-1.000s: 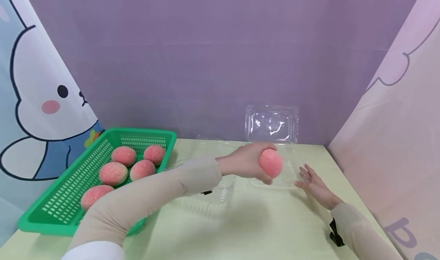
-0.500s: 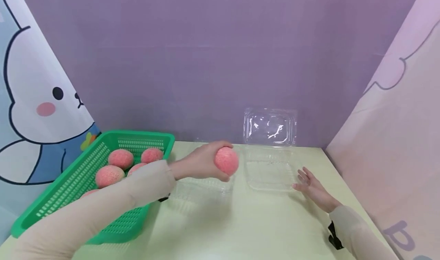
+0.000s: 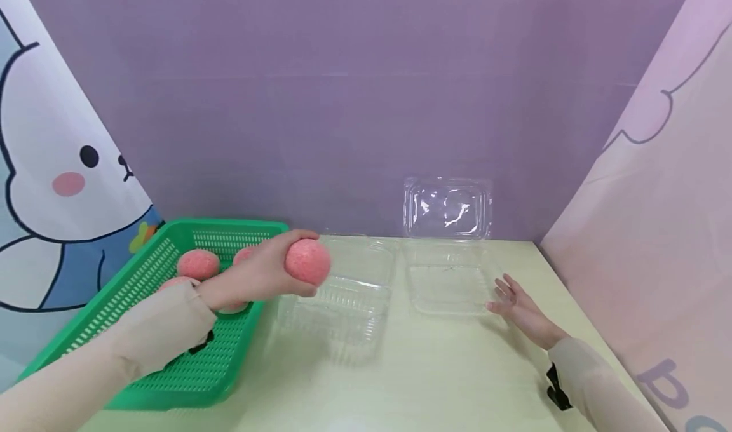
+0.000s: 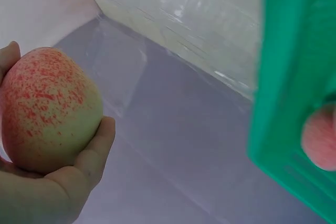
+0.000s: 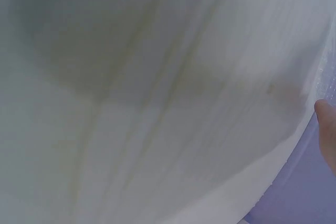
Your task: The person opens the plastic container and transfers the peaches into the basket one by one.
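Note:
A pink peach (image 3: 308,262) is gripped in my left hand (image 3: 263,268), raised over the right rim of the green basket (image 3: 240,349). In the left wrist view the peach (image 4: 50,111) shows red speckles on pale yellow, with fingers and thumb curled round it. Several more peaches (image 3: 198,264) lie in the basket, some partly hidden behind my left hand and sleeve. My right hand (image 3: 525,311) holds nothing and lies with loosely spread fingers beside the right clear plastic box (image 3: 448,289). In the right wrist view only part of a finger (image 5: 328,129) shows.
A second clear plastic box (image 3: 343,292) stands between the basket and the right box. The right box's lid (image 3: 448,208) stands raised against the purple backdrop (image 3: 366,101). Printed cloth walls (image 3: 657,229) bound the pale table (image 3: 434,375) at the sides.
My left hand has carried the peach leftward from above the right box, past the other box, to the basket's edge. My right hand has stayed in nearly the same place.

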A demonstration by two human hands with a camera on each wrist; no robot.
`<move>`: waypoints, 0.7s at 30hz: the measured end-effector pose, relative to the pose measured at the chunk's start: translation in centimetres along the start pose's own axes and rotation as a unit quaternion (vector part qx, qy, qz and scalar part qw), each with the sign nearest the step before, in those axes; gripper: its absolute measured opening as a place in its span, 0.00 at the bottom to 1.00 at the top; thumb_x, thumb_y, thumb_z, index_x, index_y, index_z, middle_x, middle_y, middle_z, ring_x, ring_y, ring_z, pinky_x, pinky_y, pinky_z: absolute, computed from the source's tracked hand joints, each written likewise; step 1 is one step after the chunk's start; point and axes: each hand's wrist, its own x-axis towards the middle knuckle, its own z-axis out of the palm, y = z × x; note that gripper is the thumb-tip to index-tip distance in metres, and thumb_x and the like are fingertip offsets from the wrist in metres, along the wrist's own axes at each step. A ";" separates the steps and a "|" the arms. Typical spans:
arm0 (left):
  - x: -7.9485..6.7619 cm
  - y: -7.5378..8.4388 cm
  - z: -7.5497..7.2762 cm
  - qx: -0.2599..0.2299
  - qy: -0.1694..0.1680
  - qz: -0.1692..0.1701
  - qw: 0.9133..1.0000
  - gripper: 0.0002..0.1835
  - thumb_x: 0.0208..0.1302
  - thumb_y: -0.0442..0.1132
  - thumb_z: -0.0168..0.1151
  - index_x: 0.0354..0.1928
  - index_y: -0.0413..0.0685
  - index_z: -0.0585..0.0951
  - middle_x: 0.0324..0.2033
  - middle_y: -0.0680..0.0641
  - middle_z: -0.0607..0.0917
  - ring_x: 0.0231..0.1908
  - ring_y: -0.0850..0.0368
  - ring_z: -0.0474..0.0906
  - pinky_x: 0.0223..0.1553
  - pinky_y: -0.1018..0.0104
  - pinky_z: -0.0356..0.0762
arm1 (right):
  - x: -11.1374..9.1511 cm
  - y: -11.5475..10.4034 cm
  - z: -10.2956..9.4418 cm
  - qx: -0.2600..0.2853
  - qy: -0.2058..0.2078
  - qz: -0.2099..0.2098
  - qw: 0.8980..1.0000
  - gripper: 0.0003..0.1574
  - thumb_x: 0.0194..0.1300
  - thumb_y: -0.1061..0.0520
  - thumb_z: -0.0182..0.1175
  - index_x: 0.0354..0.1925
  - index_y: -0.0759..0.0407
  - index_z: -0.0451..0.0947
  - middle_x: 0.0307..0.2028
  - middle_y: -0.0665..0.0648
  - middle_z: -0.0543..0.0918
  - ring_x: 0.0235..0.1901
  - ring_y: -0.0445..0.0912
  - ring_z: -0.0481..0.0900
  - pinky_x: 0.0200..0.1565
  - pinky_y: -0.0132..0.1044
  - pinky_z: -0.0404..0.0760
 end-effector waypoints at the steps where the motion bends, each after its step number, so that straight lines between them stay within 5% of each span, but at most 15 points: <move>1: -0.3 -0.4 -0.5 -0.001 0.005 0.000 1.000 0.43 0.41 0.49 0.74 0.62 0.58 0.64 0.53 0.49 0.74 0.49 0.50 0.72 0.40 0.57 0.78 | 0.1 0.0 0.0 0.001 0.000 -0.001 1.000 0.61 0.62 0.52 0.58 0.69 0.60 0.21 0.70 0.67 0.36 0.68 0.64 0.38 0.64 0.62 0.47; 12: -1.7 -4.7 -3.5 0.047 0.057 -0.048 0.996 0.47 0.40 0.59 0.71 0.64 0.56 0.61 0.56 0.44 0.71 0.50 0.45 0.71 0.39 0.51 0.77 | 0.2 0.1 -0.3 0.001 0.002 0.003 1.000 0.61 0.62 0.53 0.57 0.69 0.61 0.20 0.70 0.68 0.35 0.68 0.65 0.36 0.64 0.62 0.45; 21: -2.7 -8.1 -3.5 0.057 0.077 -0.042 0.994 0.44 0.44 0.51 0.72 0.63 0.47 0.63 0.56 0.40 0.71 0.49 0.43 0.72 0.38 0.53 0.79 | 0.2 0.3 -0.3 0.001 0.003 0.001 1.000 0.62 0.62 0.53 0.57 0.69 0.60 0.19 0.70 0.69 0.33 0.68 0.65 0.35 0.64 0.61 0.45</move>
